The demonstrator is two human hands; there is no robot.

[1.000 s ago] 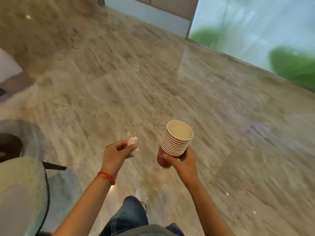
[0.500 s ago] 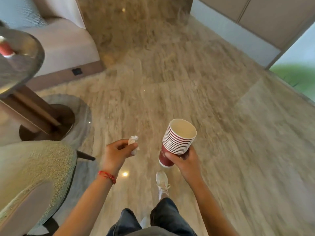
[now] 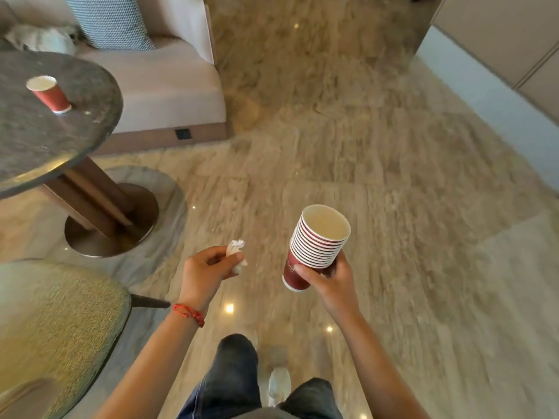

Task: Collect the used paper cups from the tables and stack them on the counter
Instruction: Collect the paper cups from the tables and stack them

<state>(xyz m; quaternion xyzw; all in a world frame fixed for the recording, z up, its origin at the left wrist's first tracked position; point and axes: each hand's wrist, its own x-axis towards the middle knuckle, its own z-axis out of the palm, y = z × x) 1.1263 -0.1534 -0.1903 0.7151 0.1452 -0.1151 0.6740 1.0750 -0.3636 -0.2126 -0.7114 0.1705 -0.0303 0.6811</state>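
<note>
My right hand [image 3: 329, 281] grips a stack of several nested red paper cups [image 3: 314, 246] with white rims, tilted to the right in front of me. My left hand [image 3: 205, 270] pinches a crumpled white tissue [image 3: 236, 254] between thumb and fingers. A single red paper cup [image 3: 50, 93] stands upright on the dark round table [image 3: 54, 137] at the upper left, well beyond both hands.
The table rests on a brown pedestal with a round metal base [image 3: 112, 219]. A green upholstered chair [image 3: 54, 328] fills the lower left. A beige sofa [image 3: 163, 80] with a patterned cushion [image 3: 112, 21] stands behind the table. Marble floor stretches ahead; cabinets [image 3: 508, 40] line the upper right.
My view has swung left as I walk, bringing the round table, its single cup and the sofa into sight. Both hands keep the same hold on the tissue and the cup stack.
</note>
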